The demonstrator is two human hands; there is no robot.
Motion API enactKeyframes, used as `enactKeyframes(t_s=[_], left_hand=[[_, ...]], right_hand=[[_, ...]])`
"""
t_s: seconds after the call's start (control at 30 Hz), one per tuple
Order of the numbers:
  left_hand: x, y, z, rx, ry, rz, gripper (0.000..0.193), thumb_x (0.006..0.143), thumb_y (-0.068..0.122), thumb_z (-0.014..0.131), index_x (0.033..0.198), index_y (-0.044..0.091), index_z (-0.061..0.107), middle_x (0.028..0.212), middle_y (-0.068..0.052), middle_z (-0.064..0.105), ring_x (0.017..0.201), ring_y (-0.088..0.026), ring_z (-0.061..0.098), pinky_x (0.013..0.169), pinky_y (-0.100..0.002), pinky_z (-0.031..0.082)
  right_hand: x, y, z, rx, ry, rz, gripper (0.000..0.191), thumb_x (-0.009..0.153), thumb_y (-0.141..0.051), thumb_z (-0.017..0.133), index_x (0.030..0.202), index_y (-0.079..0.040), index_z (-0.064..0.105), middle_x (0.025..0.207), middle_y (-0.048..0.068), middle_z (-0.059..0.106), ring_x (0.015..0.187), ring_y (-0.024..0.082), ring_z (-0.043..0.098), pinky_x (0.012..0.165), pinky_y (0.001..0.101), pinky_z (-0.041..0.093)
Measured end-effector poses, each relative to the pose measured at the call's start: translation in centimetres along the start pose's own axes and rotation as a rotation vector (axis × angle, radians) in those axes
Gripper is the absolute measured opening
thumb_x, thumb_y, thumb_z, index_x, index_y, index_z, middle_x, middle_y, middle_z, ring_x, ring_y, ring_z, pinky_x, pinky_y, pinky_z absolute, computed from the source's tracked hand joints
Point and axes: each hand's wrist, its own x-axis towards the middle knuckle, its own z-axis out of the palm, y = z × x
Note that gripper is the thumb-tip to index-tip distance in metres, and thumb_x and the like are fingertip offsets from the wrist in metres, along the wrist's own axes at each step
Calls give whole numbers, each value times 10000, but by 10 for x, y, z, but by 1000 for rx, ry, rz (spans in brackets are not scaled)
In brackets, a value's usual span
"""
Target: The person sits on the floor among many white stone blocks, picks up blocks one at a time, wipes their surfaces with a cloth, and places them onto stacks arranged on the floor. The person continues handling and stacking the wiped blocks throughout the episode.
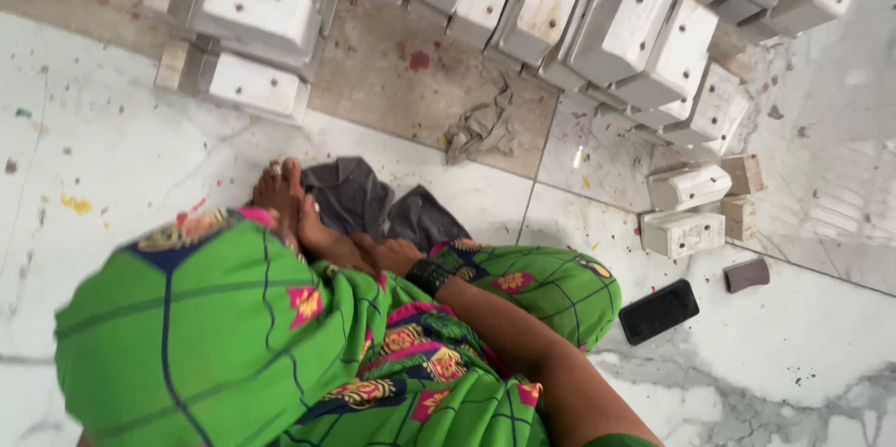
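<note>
Looks like a pause between steps: the person's right hand rests on the foot, grip loose and empty, beside the crumpled dark grey cloth. Left hand isn't visible. White-painted wooden blocks wait at 3 o'clock; picking one means reaching across.

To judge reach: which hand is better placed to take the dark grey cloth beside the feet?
Probably the right: the right hand lies beside the dark grey cloth, while no left hand shows.

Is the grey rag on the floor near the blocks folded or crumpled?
Crumpled. The grey rag lies bunched in uneven wrinkles on the floor, below the white blocks, with no flat folds or squared edges.
</note>
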Motion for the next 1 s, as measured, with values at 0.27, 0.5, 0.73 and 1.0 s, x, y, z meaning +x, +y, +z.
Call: enactKeyframes(t_s=[0.27,0.5,0.73,1.0], left_hand=[[-9,-13,24,-37,52,5,267,982,178,555,1229,78,549,1272,-185,638,1171,-359,620,969,-455,504],[-5,-10,7,55,58,-1,268,1005,177,530,1252,77,555,1306,-185,635,1187,-359,616,975,-439,506],[1,-3,-19,-45,-56,-47,274,964,174,532,1222,87,553,1251,-158,628,1154,-336,609,957,-443,493],[8,-7,-4,-24,-63,-70,269,978,214,510,1235,142,546,1280,-121,624,1134,-316,609,943,-438,499]], right_hand=[[-7,14,-20,76,-114,-39,549,920,-511,598,1400,-245,589,977,187,739,845,419,710,763,557,553],[32,92,-230,-283,724,-35,443,941,-202,675,1373,-121,613,1475,161,575,1285,367,577,984,461,535],[60,131,-373,-413,1041,516,834,950,-448,760,1607,-196,311,1622,313,195,1460,522,279,1203,589,293],[79,114,-372,-321,898,851,987,785,-308,768,1633,-326,262,1703,210,117,1490,503,274,1206,578,310]])
